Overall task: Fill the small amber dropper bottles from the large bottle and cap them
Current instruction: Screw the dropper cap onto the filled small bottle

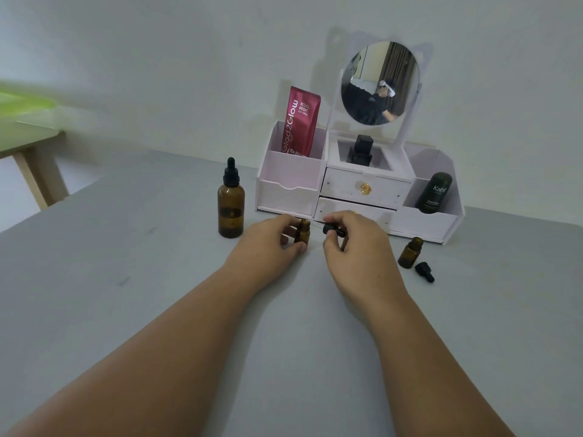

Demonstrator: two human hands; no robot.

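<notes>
On the grey table point(126, 279) the left hand point(268, 244) curls around a small amber bottle point(303, 235), thumb on its near side and fingers behind it, holding it upright on the tabletop. The bottle's mouth is open. Just right of it, the right hand point(353, 244) pinches a black dropper cap point(333, 230) between thumb and fingertips, the cap lying roughly sideways, apart from the bottle mouth and slightly above it.

To the left and a little farther stands the large bottle point(231, 209), amber, upright, with its black dropper cap on; it holds liquid in its lower part. Nobody touches it.

To the right of the hands a second small bottle point(410, 252) stands open on the table, tilted in the wide-angle view. Its loose cap point(424, 271) lies on its side just near and right of it, close by but whether touching I cannot tell.

Behind the hands, against the wall, sits a white organiser point(290, 190) with two drawers and a round mirror point(380, 83). Its left compartment holds a red tube point(299, 123), the middle recess a black bottle point(361, 149), and the right compartment a dark green bottle point(434, 193) leaning back. The mirror reflects a person in dark clothing. At the far left is the edge of a green table point(25, 121).
</notes>
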